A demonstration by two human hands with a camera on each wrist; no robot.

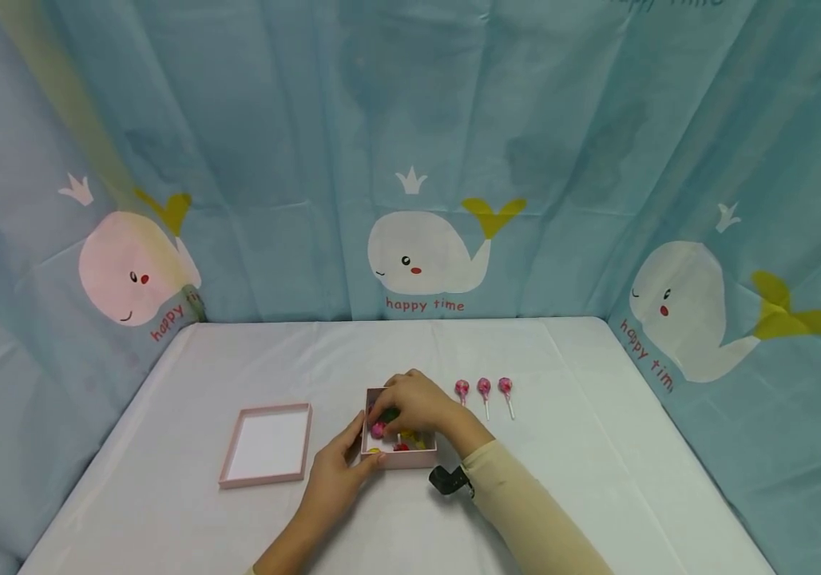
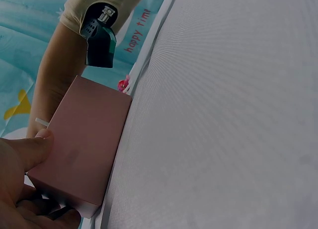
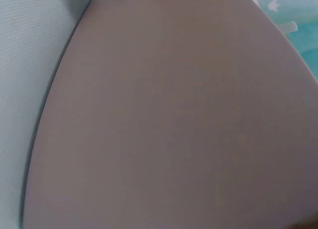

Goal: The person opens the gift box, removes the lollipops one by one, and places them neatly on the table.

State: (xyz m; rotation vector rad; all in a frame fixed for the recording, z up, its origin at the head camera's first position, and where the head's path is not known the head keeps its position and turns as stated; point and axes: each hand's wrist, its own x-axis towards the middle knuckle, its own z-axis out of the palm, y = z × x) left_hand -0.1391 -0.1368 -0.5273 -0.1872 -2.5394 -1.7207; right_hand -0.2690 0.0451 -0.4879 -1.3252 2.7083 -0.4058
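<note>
Hands meet at frame centre: left hand (image 1: 336, 471) grips the small pink box (image 1: 410, 459) by its side; right hand (image 1: 416, 402) curls inside over bright candies (image 1: 380, 430), grasp hidden. Lid (image 1: 267, 444) lies left, three lollipops (image 1: 484, 389) right, on the white surface (image 1: 583, 415); whale curtain (image 1: 425, 255) behind.

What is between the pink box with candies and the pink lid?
Only the left hand, holding the pink box, and bare white table beside the lid, in the head view.

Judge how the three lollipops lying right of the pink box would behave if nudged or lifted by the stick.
The lollipops have round heads on thin sticks, so a nudge would probably swing them round rather than roll them away. They look small, likely light. Lifted by the stick, the head end would probably dip.
</note>
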